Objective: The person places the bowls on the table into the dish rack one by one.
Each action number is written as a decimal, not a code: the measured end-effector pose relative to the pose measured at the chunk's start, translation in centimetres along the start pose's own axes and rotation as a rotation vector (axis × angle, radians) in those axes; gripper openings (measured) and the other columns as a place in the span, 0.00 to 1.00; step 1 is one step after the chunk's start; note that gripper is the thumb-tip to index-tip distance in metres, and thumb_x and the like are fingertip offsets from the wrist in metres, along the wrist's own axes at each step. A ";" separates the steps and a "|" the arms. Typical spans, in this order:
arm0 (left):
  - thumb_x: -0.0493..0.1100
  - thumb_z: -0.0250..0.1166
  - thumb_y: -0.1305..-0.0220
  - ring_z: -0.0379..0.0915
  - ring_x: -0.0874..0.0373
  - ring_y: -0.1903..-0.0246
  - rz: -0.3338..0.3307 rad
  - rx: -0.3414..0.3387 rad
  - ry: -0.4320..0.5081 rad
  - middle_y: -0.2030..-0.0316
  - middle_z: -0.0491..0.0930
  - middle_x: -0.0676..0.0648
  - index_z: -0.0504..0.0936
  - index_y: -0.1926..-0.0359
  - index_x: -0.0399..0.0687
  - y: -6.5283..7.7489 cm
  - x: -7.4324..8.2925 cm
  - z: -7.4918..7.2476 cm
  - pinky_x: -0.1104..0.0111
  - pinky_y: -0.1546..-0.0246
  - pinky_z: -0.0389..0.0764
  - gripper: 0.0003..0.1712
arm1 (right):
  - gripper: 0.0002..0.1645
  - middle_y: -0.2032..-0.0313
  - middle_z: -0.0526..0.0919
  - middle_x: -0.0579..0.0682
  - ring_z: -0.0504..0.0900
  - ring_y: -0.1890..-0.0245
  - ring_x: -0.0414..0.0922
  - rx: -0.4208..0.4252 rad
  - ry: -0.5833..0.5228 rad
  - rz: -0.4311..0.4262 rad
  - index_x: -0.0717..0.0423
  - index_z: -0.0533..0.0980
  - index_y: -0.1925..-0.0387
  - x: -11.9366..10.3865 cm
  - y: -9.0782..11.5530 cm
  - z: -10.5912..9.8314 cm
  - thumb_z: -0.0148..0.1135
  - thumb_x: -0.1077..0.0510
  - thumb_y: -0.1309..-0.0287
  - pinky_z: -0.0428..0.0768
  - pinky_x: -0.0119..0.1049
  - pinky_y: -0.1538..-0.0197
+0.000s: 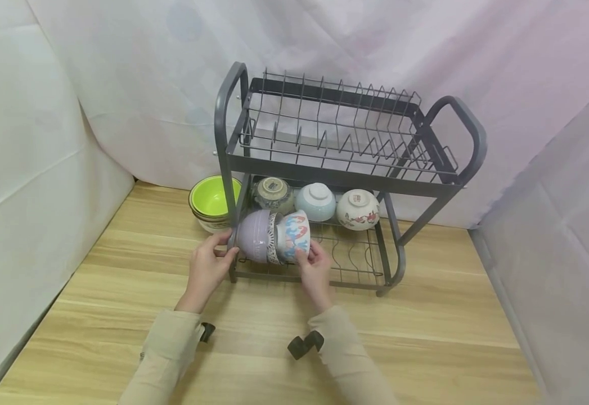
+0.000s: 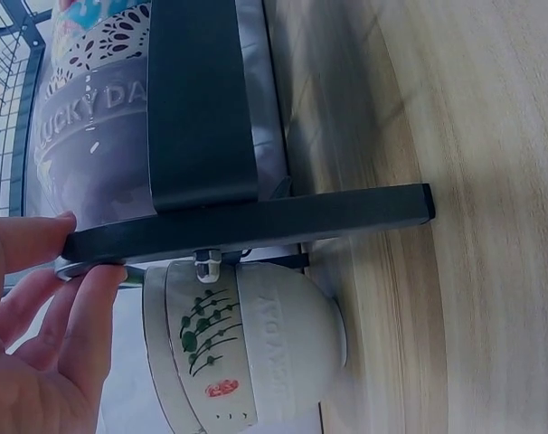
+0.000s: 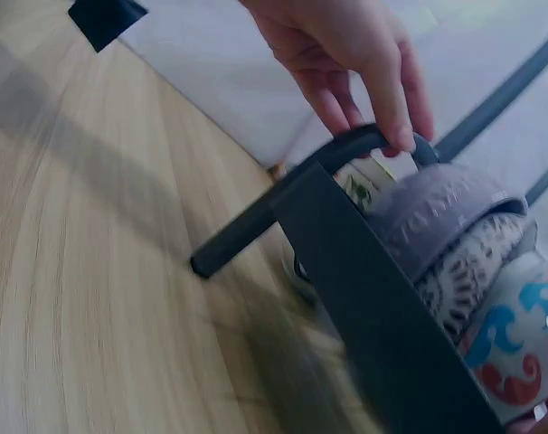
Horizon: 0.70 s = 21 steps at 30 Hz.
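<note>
My left hand (image 1: 208, 267) pinches the left front corner post of a dark metal dish rack (image 1: 310, 173), thumb on one side and fingers on the other in the left wrist view. On the rack's lower shelf, a lavender bowl (image 1: 252, 236) lies on its side just inside that post. Nested against it are a bowl with a black-and-white patterned rim (image 1: 272, 242) and a white bowl with red and blue shapes (image 1: 295, 232). My right hand (image 1: 317, 274) holds that last bowl, thumb in front, other fingers partly hidden at its right end.
Three upside-down bowls stand along the lower shelf's back: a grey-patterned bowl (image 1: 273, 194), a pale blue bowl (image 1: 315, 201) and a floral bowl (image 1: 358, 209). Stacked bowls, a green bowl (image 1: 210, 197) on top, stand left of the rack on the wooden table (image 1: 426, 332).
</note>
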State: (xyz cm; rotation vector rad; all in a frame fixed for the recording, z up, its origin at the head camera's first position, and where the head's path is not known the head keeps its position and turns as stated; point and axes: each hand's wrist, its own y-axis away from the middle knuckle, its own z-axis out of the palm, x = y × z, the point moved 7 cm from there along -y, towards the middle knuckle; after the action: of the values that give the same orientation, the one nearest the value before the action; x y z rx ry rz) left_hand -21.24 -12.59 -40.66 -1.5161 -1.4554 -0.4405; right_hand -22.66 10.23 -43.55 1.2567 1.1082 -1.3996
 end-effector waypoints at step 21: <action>0.30 0.69 0.54 0.80 0.46 0.75 0.000 -0.003 0.009 0.64 0.81 0.36 0.79 0.56 0.35 0.0 0.0 -0.2 0.66 0.75 0.82 0.19 | 0.14 0.62 0.81 0.65 0.81 0.61 0.55 -0.029 0.251 -0.080 0.68 0.76 0.60 0.3 0.3 1.9 0.59 0.73 0.52 0.80 0.38 0.57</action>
State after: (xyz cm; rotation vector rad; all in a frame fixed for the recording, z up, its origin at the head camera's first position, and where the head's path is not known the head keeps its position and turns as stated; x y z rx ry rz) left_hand -21.20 -12.73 -40.60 -1.5142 -1.4490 -0.4490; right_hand -22.74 8.31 -43.74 1.4081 1.3575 -1.3038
